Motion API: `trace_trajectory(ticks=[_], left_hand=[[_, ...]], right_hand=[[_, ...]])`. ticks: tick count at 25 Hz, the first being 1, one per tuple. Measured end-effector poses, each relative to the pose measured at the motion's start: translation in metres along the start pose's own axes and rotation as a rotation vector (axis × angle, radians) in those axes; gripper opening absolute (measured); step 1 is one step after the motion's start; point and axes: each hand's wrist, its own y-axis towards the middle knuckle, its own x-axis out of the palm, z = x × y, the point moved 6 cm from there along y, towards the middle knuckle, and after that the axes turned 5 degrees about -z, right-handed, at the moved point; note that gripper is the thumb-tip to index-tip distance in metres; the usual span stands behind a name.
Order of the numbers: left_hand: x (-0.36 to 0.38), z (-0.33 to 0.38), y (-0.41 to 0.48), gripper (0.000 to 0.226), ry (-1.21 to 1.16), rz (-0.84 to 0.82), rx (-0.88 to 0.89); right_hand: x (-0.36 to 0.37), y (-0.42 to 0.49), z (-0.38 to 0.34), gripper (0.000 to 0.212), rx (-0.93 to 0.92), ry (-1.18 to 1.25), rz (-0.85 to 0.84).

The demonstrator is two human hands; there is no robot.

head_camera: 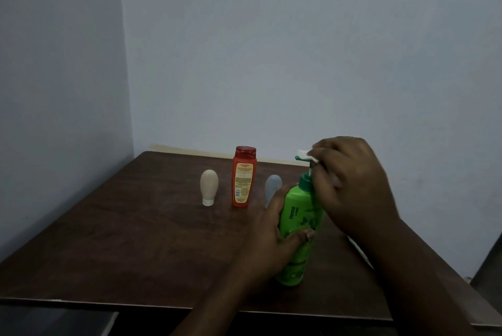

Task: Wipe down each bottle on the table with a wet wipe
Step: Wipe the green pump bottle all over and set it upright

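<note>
Near the table's (135,240) right side, seen from the head camera, the left hand (274,232) wraps the green pump bottle (298,216), fingers curled around its middle. Above it, the right hand (353,186) pinches a white wet wipe (305,155) against the pump head. Behind, well apart, stand a beige tube (209,186), an orange bottle (244,177) and a bluish tube (273,186), this last partly hidden by the left hand. The green bottle stands nearly upright, spout pointing left.
</note>
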Motion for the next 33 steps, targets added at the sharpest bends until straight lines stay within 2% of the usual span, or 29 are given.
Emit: trace_trajectory(ticks=[3,5,7,8,10,12,16,18,21,22,24,28,30,33], left_hand=[[0.001,0.004,0.000,0.079,-0.001,-0.023,0.012],[0.000,0.004,-0.001,0.080,-0.009,-0.027,0.011],[0.000,0.002,-0.001,0.079,-0.035,-0.038,-0.005],[0.000,0.002,-0.001,0.078,-0.040,-0.037,-0.012],[0.000,0.003,-0.001,0.077,-0.042,-0.033,-0.010],[0.000,0.004,-0.001,0.078,-0.036,-0.030,0.005],[0.000,0.002,0.001,0.078,-0.019,0.007,0.005],[-0.001,0.003,0.000,0.079,-0.029,0.001,0.006],[0.000,0.006,-0.001,0.083,-0.032,-0.040,0.019],[-0.001,0.006,-0.001,0.084,-0.033,-0.048,0.018],[-0.001,0.006,-0.001,0.085,-0.043,-0.049,0.009],[0.000,0.004,-0.001,0.082,-0.054,-0.022,-0.002],[0.000,0.002,-0.001,0.082,-0.054,-0.018,-0.002],[0.001,0.002,-0.002,0.082,-0.088,-0.057,-0.016]], right_hand=[[0.010,0.005,-0.012,0.024,-0.055,0.023,-0.059],[-0.003,0.008,-0.009,0.022,-0.002,0.124,0.039],[-0.018,0.005,0.002,0.021,0.074,0.071,0.181],[-0.020,0.005,0.009,0.020,0.102,0.009,0.184],[-0.010,0.007,0.019,0.019,0.133,-0.042,0.064],[0.002,0.009,0.018,0.022,0.125,0.017,-0.043],[0.005,0.013,-0.001,0.021,0.079,0.223,-0.080],[-0.001,0.014,-0.001,0.018,0.091,0.322,-0.033],[-0.010,0.015,0.014,0.013,0.154,0.146,0.074],[-0.007,0.016,0.017,0.015,0.165,0.076,0.047],[0.003,0.016,0.018,0.022,0.157,0.084,-0.058],[0.003,0.019,0.008,0.020,0.090,0.363,-0.110],[-0.008,0.021,0.009,0.019,0.082,0.396,-0.017],[-0.023,0.003,0.021,0.018,0.125,0.232,0.236]])
